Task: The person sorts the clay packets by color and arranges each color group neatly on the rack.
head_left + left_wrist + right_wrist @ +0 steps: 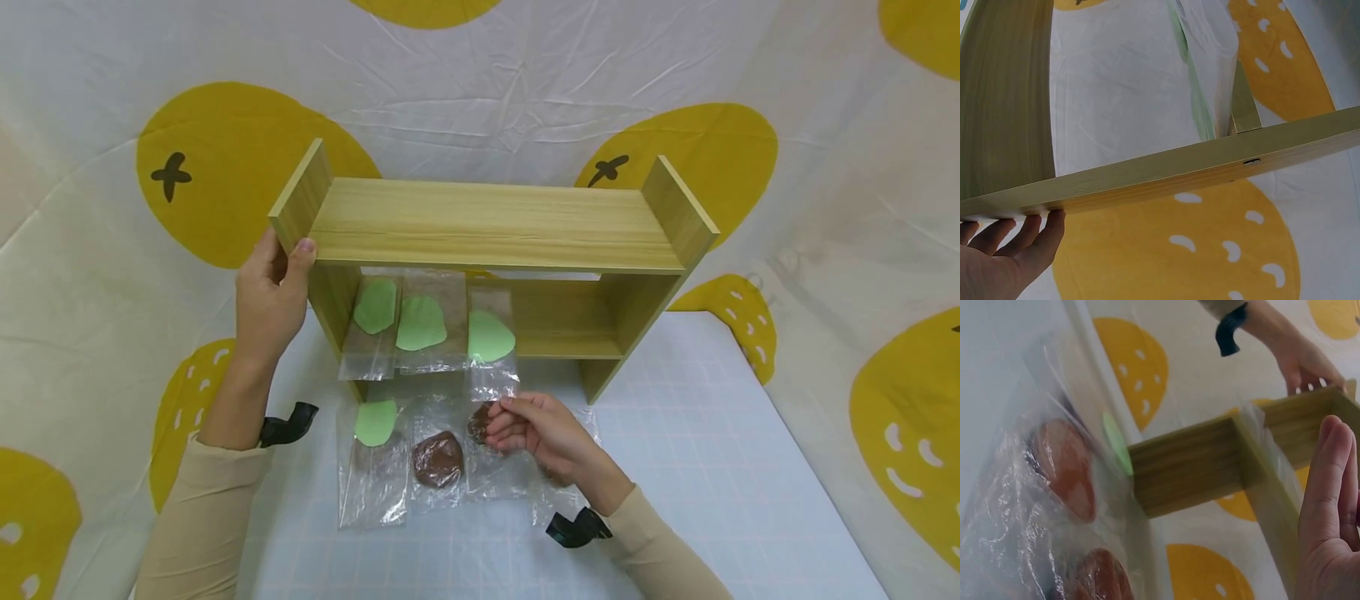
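Grasping wooden shelf (487, 225) by its left end: left hand (270, 304), left of frame. Shelf stands centre frame; three green-filled bags (422, 323) within, jutting past front edge. Right hand (547, 433), lower centre, looks released, fingers loose, by brown-filled bags (438, 460) on tabletop (712, 500). I judge step as loading shelf; next move calls for pinching another bag, shelf braced.

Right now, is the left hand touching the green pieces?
No, the left hand is holding the side of the shelf, apart from the green pieces.
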Motion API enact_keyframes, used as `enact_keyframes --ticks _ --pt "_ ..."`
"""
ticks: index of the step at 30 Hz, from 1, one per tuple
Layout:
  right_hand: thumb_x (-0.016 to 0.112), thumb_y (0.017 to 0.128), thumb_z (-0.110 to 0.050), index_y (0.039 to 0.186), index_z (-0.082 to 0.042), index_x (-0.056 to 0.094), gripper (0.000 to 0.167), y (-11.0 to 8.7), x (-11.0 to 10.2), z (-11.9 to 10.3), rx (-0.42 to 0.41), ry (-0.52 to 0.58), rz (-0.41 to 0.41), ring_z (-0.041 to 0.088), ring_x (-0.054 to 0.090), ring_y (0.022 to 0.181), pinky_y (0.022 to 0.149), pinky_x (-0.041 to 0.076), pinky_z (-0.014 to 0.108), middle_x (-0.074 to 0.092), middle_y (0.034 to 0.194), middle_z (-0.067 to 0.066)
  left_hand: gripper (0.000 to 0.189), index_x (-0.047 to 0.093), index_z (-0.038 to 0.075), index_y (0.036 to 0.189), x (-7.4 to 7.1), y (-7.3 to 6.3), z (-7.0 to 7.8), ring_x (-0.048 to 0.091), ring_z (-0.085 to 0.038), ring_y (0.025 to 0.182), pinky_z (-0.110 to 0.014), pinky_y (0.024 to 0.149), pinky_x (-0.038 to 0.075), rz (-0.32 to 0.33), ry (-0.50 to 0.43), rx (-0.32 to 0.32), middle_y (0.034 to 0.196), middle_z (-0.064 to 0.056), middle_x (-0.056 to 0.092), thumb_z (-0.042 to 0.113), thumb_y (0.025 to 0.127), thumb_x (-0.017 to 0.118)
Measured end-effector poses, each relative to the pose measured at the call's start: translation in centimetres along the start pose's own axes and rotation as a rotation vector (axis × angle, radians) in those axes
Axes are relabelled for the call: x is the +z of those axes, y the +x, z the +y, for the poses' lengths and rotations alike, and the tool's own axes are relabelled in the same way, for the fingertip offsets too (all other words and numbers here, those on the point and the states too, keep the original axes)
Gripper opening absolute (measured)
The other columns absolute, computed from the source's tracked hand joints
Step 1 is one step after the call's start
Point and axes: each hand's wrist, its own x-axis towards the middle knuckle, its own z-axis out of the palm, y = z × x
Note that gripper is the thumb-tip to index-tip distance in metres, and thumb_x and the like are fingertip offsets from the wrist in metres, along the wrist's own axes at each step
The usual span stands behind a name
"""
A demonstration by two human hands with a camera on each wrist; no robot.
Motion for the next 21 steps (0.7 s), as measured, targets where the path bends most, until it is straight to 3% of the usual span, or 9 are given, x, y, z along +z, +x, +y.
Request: enact_keyframes --ticks 14,21 --pt "0.045 0.106 -0.007 0.101 0.003 0.066 0.024 2.1 -0.7 -0.9 -0.043 0.049 0.047 0.022 0.072 0.081 0.075 0.058 0.031 0.073 0.086 0.011 0.039 0.059 0.014 0.139 0.0 0.1 0.1 0.06 -0.015 0.104 -0.028 0.09 0.051 -0.001 -0.009 0.001 0.125 -0.01 0.064 0.028 0.102 0.057" --pt "0.048 0.105 -0.009 0.098 0.002 0.068 0.024 2.8 -0.9 -1.2 -0.048 0.086 0.066 0.022 0.072 0.079 0.074 0.058 0.032 0.073 0.084 0.012 0.039 0.059 0.014 0.139 0.0 0.0 0.0 0.06 -0.015 0.104 -0.029 0.091 0.051 -0.002 -0.003 0.0 0.126 -0.01 0.064 0.029 0.102 0.057"
